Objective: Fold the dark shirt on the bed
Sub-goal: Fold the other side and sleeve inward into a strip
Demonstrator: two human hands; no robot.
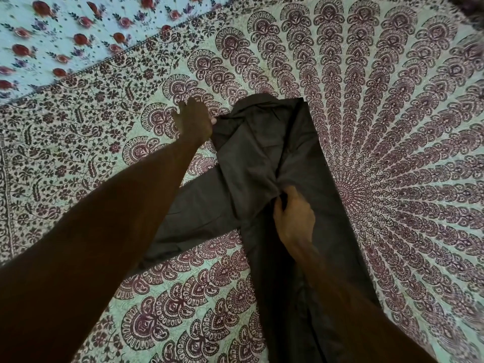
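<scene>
Here, head view:
Dark shirt (264,158): lies lengthwise on the patterned bedspread (392,127), partly folded, one sleeve (188,213) sticking out sideways.
Left hand (195,121): at the shirt's far left edge, fingers closed on the cloth there.
Right hand (294,218): on the shirt's middle, pinching a bunched fold.
Floral sheet (52,35): well beyond the shirt, at the bedspread's far edge.

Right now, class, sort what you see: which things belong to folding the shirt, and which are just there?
Job: dark shirt; left hand at its shoulder; right hand pinching its middle.
Just there: mandala bedspread; rose-print sheet.
</scene>
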